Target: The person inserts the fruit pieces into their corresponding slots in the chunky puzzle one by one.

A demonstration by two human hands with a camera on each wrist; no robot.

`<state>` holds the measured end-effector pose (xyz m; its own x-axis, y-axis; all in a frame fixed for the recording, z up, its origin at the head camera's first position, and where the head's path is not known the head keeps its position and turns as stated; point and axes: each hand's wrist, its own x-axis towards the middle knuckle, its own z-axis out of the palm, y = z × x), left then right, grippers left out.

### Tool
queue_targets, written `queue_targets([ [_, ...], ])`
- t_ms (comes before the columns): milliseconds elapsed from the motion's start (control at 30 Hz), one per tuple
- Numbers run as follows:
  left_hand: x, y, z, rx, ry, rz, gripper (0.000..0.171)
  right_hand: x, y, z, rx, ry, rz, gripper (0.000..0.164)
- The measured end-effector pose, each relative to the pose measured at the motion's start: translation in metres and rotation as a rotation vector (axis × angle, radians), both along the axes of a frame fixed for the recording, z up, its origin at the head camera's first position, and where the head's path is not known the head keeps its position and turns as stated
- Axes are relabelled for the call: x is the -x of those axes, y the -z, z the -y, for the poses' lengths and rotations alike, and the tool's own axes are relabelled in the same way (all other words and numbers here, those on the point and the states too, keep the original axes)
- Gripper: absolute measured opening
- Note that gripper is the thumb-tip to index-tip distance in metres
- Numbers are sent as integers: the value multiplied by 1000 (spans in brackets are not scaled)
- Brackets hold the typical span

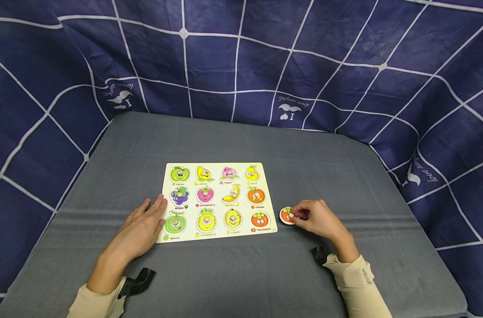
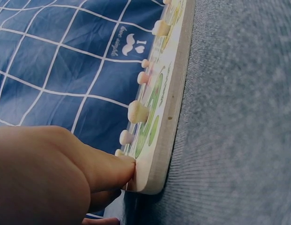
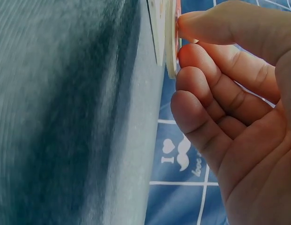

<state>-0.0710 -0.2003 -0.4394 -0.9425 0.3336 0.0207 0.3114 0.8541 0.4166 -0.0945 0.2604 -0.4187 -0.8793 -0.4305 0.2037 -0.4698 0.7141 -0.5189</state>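
A cream fruit puzzle board (image 1: 220, 212) lies flat on the grey table, its knobbed fruit pieces set in rows. My left hand (image 1: 139, 229) rests at the board's left edge with fingers extended. In the left wrist view its thumb (image 2: 110, 171) touches the board's corner near the melon piece (image 2: 144, 115). Just right of the board, my right hand (image 1: 318, 218) pinches a round orange-red persimmon piece (image 1: 286, 215) by its knob. In the right wrist view the persimmon piece (image 3: 171, 42) stands edge-on at the fingertips. The printed persimmon spot (image 1: 260, 219) on the board shows no knob.
The grey cloth-covered table (image 1: 233, 278) stretches around the board on all sides. A dark blue curtain (image 1: 261, 53) with white grid lines surrounds its back and sides. Black straps (image 1: 138, 282) sit at both wrists, over cream sleeves.
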Motion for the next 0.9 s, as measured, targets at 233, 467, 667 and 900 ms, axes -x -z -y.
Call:
queue_targets([
  [233, 0, 0, 0, -1, 1, 5, 53, 3, -1, 11, -4, -41, -2, 7],
  [467, 0, 0, 0, 5, -1, 2, 53, 6, -1, 24, 2, -87, 24, 9],
  [667, 0, 0, 0, 4, 3, -8, 52, 8, 1, 34, -9, -138, 34, 8],
  [900, 0, 0, 0, -2, 7, -9, 52, 11, 3, 45, -11, -186, 27, 9],
])
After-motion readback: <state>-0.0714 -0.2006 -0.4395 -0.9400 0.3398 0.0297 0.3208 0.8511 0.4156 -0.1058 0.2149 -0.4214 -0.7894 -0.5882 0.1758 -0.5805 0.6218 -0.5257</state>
